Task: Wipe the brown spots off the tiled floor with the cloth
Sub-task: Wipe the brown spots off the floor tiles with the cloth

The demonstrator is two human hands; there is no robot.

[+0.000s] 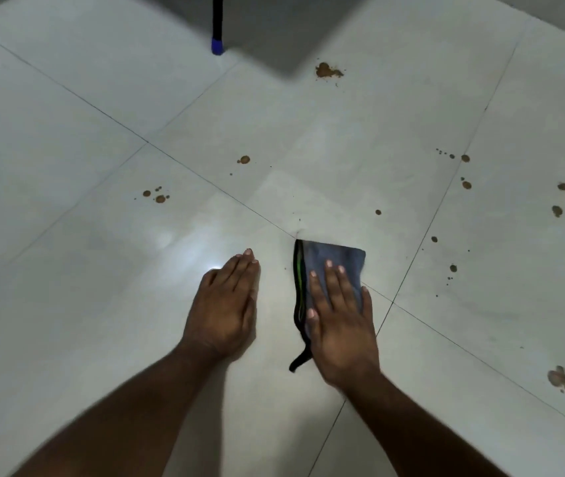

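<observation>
From the head view we see our right hand (pixel 337 325) pressing flat, fingers straight, on the cloth (pixel 334 259), a grey-blue piece with a black and green edge lying on the floor (pixel 102 270) by a tile joint. Our left hand (pixel 224 304) rests flat on the tile just beside it, fingers together, holding nothing. Spots (pixel 327 70) dot the tiles ahead and to the right, apart from the cloth. A black leg (pixel 217 25) with a blue tip stands far ahead.
</observation>
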